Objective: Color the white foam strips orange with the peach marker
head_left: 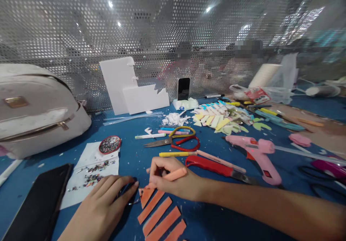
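Observation:
My right hand is closed around an orange marker, its lower end hidden by my fingers. Directly below it lie several orange strips, side by side at a slant, with an orange triangular piece at their top end. My left hand rests on the table left of the strips, its thumb and fingers apart. The thumb tip is close to the triangular piece; whether it touches is unclear. Under and beyond the left hand is a white sheet with small multicoloured beads on it.
Ahead lie scissors, a red-handled cutter and a yellow marker. A pink glue gun is at right. Paper scraps are piled behind. At left are a black phone and white backpack.

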Demonstrator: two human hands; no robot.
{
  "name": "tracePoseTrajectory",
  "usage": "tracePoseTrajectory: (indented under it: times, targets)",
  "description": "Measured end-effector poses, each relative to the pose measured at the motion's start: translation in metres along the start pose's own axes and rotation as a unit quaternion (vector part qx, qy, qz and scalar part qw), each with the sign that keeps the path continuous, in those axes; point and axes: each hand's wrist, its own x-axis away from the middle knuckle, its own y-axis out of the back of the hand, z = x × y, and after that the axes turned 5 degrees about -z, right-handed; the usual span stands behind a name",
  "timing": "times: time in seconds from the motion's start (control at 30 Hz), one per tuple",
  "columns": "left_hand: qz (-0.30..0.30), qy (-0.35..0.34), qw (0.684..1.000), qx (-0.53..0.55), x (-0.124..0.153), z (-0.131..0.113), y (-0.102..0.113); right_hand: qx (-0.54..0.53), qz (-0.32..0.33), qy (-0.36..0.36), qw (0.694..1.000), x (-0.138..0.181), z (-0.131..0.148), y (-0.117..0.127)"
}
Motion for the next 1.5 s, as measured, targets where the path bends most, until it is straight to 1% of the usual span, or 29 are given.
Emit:
tracePoseTrajectory:
  times: [0.07, 0.17, 0.33, 0.43, 0.5, 0.57, 0.7, 0.87, 1.07, 1.17, 1.27, 1.33, 1.37, 1.43, 1.5]
  targets:
    - [0.001, -0.004, 1.000, -0.007, -0.002, 0.000, 0.002, 0.002, 0.021, -0.005, 1.000, 0.000, 0.002, 0.001]
    - [0.001, -0.007, 1.000, -0.005, -0.001, 0.000, 0.002, 0.011, 0.031, -0.013, 0.999, 0.000, 0.004, 0.001]
    - [0.021, 0.004, 1.000, -0.005, 0.005, -0.001, -0.003, 0.049, 0.051, 0.012, 0.997, -0.002, 0.004, 0.002]
    - [0.031, 0.002, 1.000, -0.002, 0.006, -0.002, -0.002, 0.063, 0.058, 0.008, 0.996, -0.002, 0.005, 0.002]
    - [0.025, 0.011, 1.000, 0.001, 0.005, -0.003, 0.000, 0.076, 0.060, 0.002, 0.995, -0.002, 0.006, 0.002]
    - [0.006, 0.017, 1.000, 0.014, 0.004, -0.003, 0.002, 0.086, 0.060, -0.007, 0.995, -0.002, 0.007, 0.003]
    - [-0.010, 0.035, 0.998, 0.052, 0.006, -0.005, 0.004, 0.083, 0.052, -0.009, 0.995, 0.000, 0.007, 0.002]
    - [-0.055, -0.014, 0.992, 0.110, 0.005, -0.007, 0.006, 0.053, 0.029, 0.007, 0.998, -0.001, 0.003, 0.001]
    - [-0.034, -0.032, 0.993, 0.107, -0.003, -0.016, 0.014, 0.048, 0.007, 0.044, 0.998, -0.001, -0.006, -0.003]
    - [-0.024, -0.040, 0.993, 0.106, -0.004, -0.016, 0.013, 0.010, 0.010, 0.024, 1.000, -0.001, -0.008, -0.004]
    - [-0.030, -0.072, 0.992, 0.096, -0.005, -0.011, 0.008, -0.040, 0.019, -0.012, 0.999, 0.000, -0.006, -0.003]
    - [-0.031, -0.095, 0.990, 0.095, -0.006, -0.009, 0.006, -0.053, 0.038, -0.016, 0.998, -0.001, -0.006, -0.003]
    - [-0.028, -0.098, 0.990, 0.096, -0.007, -0.009, 0.006, -0.048, 0.048, -0.009, 0.998, -0.001, -0.006, -0.003]
    - [-0.016, -0.080, 0.992, 0.100, -0.008, -0.010, 0.006, -0.024, 0.055, 0.011, 0.998, -0.002, -0.009, -0.004]
    - [-0.009, -0.058, 0.993, 0.106, -0.009, -0.013, 0.008, -0.002, 0.036, 0.019, 0.999, -0.003, -0.012, -0.004]
